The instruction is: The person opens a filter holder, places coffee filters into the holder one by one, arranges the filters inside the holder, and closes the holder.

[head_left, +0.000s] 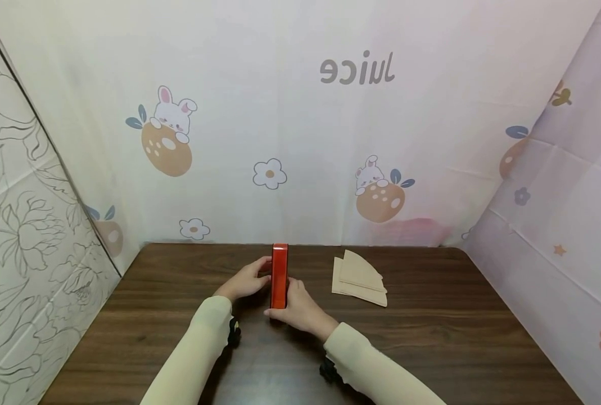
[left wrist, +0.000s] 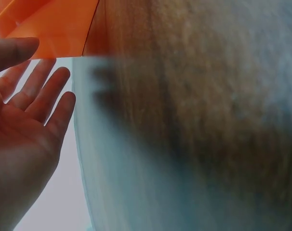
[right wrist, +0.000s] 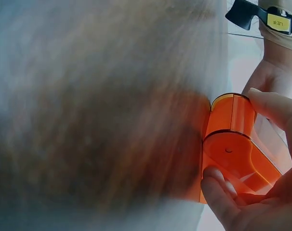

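Dark wood grain covers the table (head_left: 432, 349), and from my distant station I watch two pale sleeves, the left sleeve (head_left: 194, 354) and the right sleeve (head_left: 381, 365), come in over its near edge. Each carries a black wrist unit (head_left: 234, 332) on its inner side; the right-wrist feed shows me a yellow label (right wrist: 278, 23) on the left one.

Past the cuffs, I see the right hand (head_left: 302, 309) gripping a glossy, see-through orange case (head_left: 279, 278) that stands on the table between both hands. Its thumb lies along the near, rounded end, while the other fingers bend in against the case's right side, so the case sits inside that grasp.

Slightly farther out, the left hand (head_left: 244, 281) is at the case's left side. My left-wrist feed shows its fingers (left wrist: 49, 94) loosely extended and spread apart, with the thumb overlapping the orange wall; I cannot tell whether it actually touches.

Beyond the right hand and to its right, I have two overlapping fan-shaped beige papers (head_left: 361, 270) lying flat, apart from the case. Behind the table's far edge hangs a pale backdrop (head_left: 280, 112) printed with rabbits, fruit, flowers and a mirrored "Juice".
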`<move>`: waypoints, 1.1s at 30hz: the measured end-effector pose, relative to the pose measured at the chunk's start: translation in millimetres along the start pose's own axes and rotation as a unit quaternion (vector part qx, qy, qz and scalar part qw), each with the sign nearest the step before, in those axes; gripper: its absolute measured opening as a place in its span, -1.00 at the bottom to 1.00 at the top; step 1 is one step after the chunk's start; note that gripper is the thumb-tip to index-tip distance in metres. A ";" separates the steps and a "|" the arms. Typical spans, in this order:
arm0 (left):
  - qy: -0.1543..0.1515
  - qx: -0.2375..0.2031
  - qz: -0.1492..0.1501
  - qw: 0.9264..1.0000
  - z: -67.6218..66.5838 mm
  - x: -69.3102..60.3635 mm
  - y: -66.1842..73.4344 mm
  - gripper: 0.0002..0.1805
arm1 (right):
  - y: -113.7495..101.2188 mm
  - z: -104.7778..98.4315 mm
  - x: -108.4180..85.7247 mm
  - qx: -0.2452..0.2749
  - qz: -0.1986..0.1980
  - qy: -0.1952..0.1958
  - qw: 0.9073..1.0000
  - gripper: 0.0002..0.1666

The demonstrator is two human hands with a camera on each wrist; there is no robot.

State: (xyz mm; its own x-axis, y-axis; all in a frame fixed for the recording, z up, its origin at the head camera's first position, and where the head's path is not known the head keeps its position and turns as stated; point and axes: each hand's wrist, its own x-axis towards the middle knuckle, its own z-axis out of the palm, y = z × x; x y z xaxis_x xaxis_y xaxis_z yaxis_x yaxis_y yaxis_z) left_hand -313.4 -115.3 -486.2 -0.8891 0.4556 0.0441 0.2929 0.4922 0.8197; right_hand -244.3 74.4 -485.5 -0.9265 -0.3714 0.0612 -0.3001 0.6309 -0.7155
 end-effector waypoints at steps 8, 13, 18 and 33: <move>0.004 0.007 0.019 1.000 2.2 1.7 -2.7 -0.47 | -0.1 -0.1 -0.9 -0.003 -0.006 0.003 1.000 0.04; 0.009 0.006 0.024 1.000 3.3 1.2 -1.9 -0.48 | 0.2 -0.7 -0.9 -0.010 -0.021 0.010 1.000 -0.05; 0.011 0.005 0.027 1.000 4.0 -0.4 -1.1 -0.48 | 0.4 -2.1 -1.9 -0.012 -0.026 0.010 1.000 -0.09; 0.025 -0.014 0.022 0.999 3.8 -8.9 12.4 -0.45 | -5.0 -10.9 -10.6 0.001 -0.032 0.011 0.999 -0.14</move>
State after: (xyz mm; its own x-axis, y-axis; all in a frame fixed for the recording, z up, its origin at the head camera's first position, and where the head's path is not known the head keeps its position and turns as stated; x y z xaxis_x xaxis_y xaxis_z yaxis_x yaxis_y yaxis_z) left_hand -300.5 -110.5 -478.5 -0.8924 0.4378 0.1090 0.3228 0.4508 0.8322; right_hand -235.5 82.6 -475.0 -0.9101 -0.3963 0.1214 -0.3583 0.6050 -0.7110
